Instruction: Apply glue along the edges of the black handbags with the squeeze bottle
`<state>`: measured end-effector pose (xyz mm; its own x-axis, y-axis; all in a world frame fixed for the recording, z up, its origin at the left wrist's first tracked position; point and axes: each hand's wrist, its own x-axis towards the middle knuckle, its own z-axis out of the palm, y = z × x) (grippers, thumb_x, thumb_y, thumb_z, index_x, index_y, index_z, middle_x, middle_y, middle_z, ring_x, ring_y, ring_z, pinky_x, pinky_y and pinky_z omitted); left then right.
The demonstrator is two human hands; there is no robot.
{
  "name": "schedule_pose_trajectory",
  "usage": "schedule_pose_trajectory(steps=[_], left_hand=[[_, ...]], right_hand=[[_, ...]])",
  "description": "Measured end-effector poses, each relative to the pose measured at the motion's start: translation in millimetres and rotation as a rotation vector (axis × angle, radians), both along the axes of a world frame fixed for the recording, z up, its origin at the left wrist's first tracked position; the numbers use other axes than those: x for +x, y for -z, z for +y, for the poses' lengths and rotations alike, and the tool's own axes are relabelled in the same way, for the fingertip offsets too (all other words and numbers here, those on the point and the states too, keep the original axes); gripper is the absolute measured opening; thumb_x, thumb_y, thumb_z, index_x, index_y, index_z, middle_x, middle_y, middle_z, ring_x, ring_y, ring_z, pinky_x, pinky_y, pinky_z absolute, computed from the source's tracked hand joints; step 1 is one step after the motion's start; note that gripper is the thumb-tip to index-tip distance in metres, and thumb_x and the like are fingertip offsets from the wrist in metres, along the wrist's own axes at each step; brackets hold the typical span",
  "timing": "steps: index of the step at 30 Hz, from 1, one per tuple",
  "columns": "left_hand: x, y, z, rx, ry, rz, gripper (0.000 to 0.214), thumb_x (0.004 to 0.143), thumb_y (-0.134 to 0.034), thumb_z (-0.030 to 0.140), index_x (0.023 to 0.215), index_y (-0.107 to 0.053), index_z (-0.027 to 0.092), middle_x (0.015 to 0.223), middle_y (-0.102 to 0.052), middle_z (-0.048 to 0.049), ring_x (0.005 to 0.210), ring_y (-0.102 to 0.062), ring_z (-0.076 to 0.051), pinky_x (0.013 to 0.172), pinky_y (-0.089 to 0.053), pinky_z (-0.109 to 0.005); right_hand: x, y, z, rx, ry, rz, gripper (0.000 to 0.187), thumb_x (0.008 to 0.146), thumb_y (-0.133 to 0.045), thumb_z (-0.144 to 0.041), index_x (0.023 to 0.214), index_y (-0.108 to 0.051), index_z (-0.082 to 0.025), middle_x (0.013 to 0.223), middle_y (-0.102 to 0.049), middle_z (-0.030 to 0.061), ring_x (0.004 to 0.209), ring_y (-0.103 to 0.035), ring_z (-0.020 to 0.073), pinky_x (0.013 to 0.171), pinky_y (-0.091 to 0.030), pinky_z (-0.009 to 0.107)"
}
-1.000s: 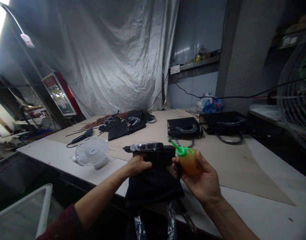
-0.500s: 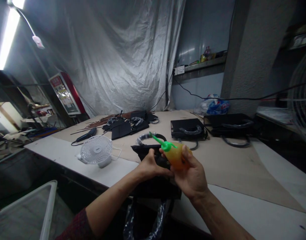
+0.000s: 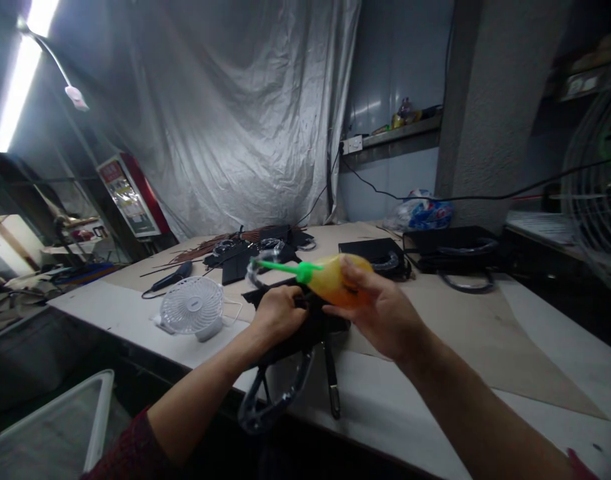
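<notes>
1. Steadying a black handbag (image 3: 305,337) at 6 o'clock in the view, by the near edge of the counter (image 3: 385,400), appears to be the left-hand part of the step. The left hand (image 3: 279,312) has its fingers curled over the bag's upper edge, gripping it.
2. The right hand (image 3: 380,303) has its fingers wrapped around a yellow-orange squeeze bottle (image 3: 335,283), held nearly level above the bag. Its green nozzle (image 3: 285,267) points towards 9 o'clock; contact at the tip cannot be told.
3. Good practice: keep the left grip firm and bring the tip close to the bag before tilting. Press lightly, since a hard squeeze may release too much.
4. Points of care: one plastic-wrapped handle (image 3: 258,420) loops down at 7 o'clock from the bag, and a strap (image 3: 332,383) hangs at 6 o'clock. Both should stay free of drips and snags.
5. The white fan (image 3: 192,305), at 8 o'clock in the view, leaves room for the left forearm.
</notes>
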<state>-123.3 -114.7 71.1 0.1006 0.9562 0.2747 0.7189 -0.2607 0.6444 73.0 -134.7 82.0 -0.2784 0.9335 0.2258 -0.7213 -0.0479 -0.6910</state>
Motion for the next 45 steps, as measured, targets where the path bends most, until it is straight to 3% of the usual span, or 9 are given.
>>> schedule_pose_trajectory(steps=[5,12,18,22,28,31,36,42,45], left_hand=[[-37,-36.3,3,0.191,0.012,0.197,0.015,0.071,-0.062,0.008,0.073,-0.067,0.022,0.093,-0.064,-0.0036,0.094,-0.061,-0.024,0.089,-0.046,-0.035],[-45,-57.9,11,0.139,0.127,0.24,0.018,0.071,-0.058,0.006,0.077,-0.051,0.022,0.068,-0.052,0.005,0.067,-0.049,-0.015,0.065,-0.034,-0.029],[-23,-61.2,18,0.062,0.272,0.156,0.015,0.074,-0.059,0.016,0.083,-0.048,0.022,0.074,-0.048,0.006,0.068,-0.045,-0.013,0.06,-0.033,-0.026],[-1,-52.1,22,-0.015,0.343,0.128,0.021,0.074,-0.067,0.027,0.085,-0.051,0.021,0.073,-0.049,0.0059,0.066,-0.045,-0.013,0.057,-0.033,-0.026],[7,-44.1,16,-0.151,0.343,-0.033,0.062,0.065,-0.084,0.062,0.099,-0.054,0.019,0.081,-0.055,0.0036,0.073,-0.051,-0.016,0.064,-0.041,-0.028],[8,-41.9,10,-0.197,0.338,-0.067,0.087,0.045,-0.096,0.062,0.108,-0.056,0.018,0.091,-0.062,-0.0007,0.085,-0.059,-0.022,0.074,-0.047,-0.033],[18,-35.2,-2,-0.123,0.334,0.064,0.107,0.04,-0.1,0.06,0.129,-0.058,0.019,0.116,-0.07,-0.0085,0.108,-0.066,-0.032,0.093,-0.052,-0.042],[29,-31.5,-12,0.109,0.183,0.436,0.035,0.077,-0.079,0.029,0.11,-0.071,0.022,0.097,-0.078,-0.0047,0.086,-0.074,-0.026,0.072,-0.054,-0.031],[22,-34.5,-4,0.256,0.114,0.545,0.016,0.08,-0.064,0.013,0.091,-0.074,0.021,0.085,-0.077,-0.0041,0.078,-0.074,-0.023,0.066,-0.052,-0.029]], right_hand=[[63,-10.5,0,-0.043,0.172,0.01,0.037,0.074,-0.092,-0.046,0.1,-0.075,-0.026,0.108,-0.079,0.0098,0.104,-0.074,0.0457,0.082,-0.061,0.071],[89,25.1,-28,-0.033,0.257,-0.089,0.034,0.077,-0.091,-0.047,0.101,-0.08,-0.025,0.102,-0.08,0.0102,0.088,-0.079,0.0375,0.066,-0.071,0.041],[63,48.7,-41,-0.019,0.165,-0.046,0.048,0.078,-0.087,-0.064,0.102,-0.08,-0.024,0.114,-0.078,0.0114,0.108,-0.075,0.039,0.093,-0.065,0.053],[28,49.4,-42,-0.029,0.083,-0.033,0.045,0.079,-0.089,-0.062,0.096,-0.08,-0.022,0.095,-0.079,0.0075,0.088,-0.076,0.0252,0.079,-0.067,0.033],[14,34.1,-28,-0.173,0.03,0.161,0.044,0.068,-0.098,-0.053,0.096,-0.079,-0.025,0.093,-0.079,0.0033,0.073,-0.075,0.0237,0.065,-0.066,0.034],[13,29.9,-24,-0.233,0.086,0.246,0.043,0.063,-0.101,-0.049,0.09,-0.078,-0.024,0.091,-0.079,0.0012,0.073,-0.074,0.0213,0.065,-0.066,0.032],[1,25.6,-26,-0.239,0.153,0.306,0.043,0.062,-0.102,-0.045,0.091,-0.079,-0.022,0.096,-0.079,0.0013,0.084,-0.075,0.0203,0.069,-0.066,0.029],[-6,15.0,-25,-0.191,0.178,0.258,0.043,0.057,-0.104,-0.044,0.084,-0.078,-0.023,0.09,-0.078,-0.0001,0.08,-0.074,0.0192,0.065,-0.064,0.025],[13,10.6,-28,-0.162,0.18,0.18,0.047,0.057,-0.104,-0.047,0.088,-0.078,-0.023,0.098,-0.079,0.0043,0.09,-0.077,0.028,0.074,-0.068,0.037]])
